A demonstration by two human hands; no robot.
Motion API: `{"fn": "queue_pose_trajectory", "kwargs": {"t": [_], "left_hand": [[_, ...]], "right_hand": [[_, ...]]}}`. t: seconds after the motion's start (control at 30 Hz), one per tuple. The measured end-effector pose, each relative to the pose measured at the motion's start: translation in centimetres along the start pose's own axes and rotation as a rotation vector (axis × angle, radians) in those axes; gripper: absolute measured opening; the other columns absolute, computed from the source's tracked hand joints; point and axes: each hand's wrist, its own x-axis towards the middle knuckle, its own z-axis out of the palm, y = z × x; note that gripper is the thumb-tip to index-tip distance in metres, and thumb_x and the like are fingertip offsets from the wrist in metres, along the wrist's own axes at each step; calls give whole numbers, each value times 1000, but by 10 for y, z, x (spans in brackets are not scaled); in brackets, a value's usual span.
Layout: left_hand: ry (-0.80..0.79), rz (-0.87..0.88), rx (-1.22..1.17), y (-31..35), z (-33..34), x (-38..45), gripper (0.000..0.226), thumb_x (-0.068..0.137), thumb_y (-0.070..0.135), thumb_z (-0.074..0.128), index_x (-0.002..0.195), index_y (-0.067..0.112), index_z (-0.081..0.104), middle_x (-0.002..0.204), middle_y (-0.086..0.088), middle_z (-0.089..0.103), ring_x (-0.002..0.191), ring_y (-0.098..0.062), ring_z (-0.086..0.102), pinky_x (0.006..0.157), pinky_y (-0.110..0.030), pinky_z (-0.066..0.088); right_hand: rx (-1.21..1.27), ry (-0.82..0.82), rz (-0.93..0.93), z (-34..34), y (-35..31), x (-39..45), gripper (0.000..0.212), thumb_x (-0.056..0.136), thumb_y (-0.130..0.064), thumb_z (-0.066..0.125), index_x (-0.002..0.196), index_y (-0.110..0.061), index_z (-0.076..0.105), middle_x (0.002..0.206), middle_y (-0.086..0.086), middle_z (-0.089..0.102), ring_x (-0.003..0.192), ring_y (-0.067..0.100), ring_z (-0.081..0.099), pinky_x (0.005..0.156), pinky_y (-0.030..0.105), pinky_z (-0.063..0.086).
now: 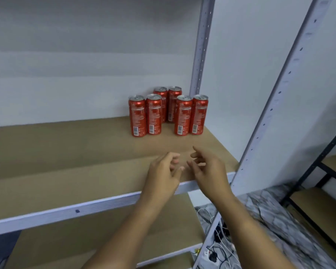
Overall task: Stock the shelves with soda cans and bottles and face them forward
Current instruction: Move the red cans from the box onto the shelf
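Several tall red soda cans stand upright at the back right of the brown shelf board, in pairs, with their small-print sides and barcodes toward me. My left hand and my right hand hover side by side over the shelf's front edge, a short way in front of the cans. Both hands hold nothing and their fingers are loosely spread. Neither hand touches a can.
A white metal rail edges the shelf, with white perforated uprights at the right. A lower brown shelf lies beneath. A black-framed rack stands at far right. Cables and a power strip lie on the marbled floor.
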Motion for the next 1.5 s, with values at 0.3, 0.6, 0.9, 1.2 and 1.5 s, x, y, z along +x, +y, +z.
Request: {"fn": "queue_pose_trajectory", "kwargs": {"t": [0.3, 0.6, 0.9, 1.2, 1.5], "left_hand": [[-98, -119, 78, -124, -11, -168, 28, 86, 10, 74, 112, 18, 70, 97, 7, 69, 82, -2, 60, 73, -7, 41], [-514, -558, 218, -372, 101, -345, 27, 84, 10, 72, 112, 11, 69, 109, -8, 73, 106, -27, 67, 89, -35, 52], [-864, -762, 175, -544, 228, -522, 48, 90, 18, 75, 136, 20, 61, 136, -4, 64, 123, -19, 62, 106, -37, 50], [-992, -525, 437, -594, 271, -610, 73, 93, 58, 60, 153, 24, 37, 157, -2, 40, 147, -25, 31, 124, -46, 20], [-829, -547, 346, -581, 270, -618, 72, 90, 52, 67, 150, 26, 38, 162, -3, 33, 154, -27, 12, 125, -50, 18]], "right_hand": [[2, -176, -82, 84, 27, -158, 26, 93, -18, 66, 119, -16, 68, 93, -9, 67, 81, 8, 64, 75, 30, 55], [-298, -826, 200, 279, 221, -324, 32, 85, -15, 68, 115, -6, 69, 105, 12, 72, 100, 29, 66, 83, 31, 49], [-467, -1266, 316, 411, 394, -498, 28, 97, -19, 59, 122, -7, 64, 125, 12, 65, 118, 28, 61, 103, 33, 46], [-812, -1330, -71, 436, 458, -584, 55, 100, -32, 53, 149, -9, 41, 163, 12, 24, 153, 34, -14, 122, 50, -1], [-563, -1219, 157, 415, 447, -584, 64, 98, -21, 58, 153, -10, 28, 158, 18, 29, 150, 34, 22, 122, 45, 23]]}}
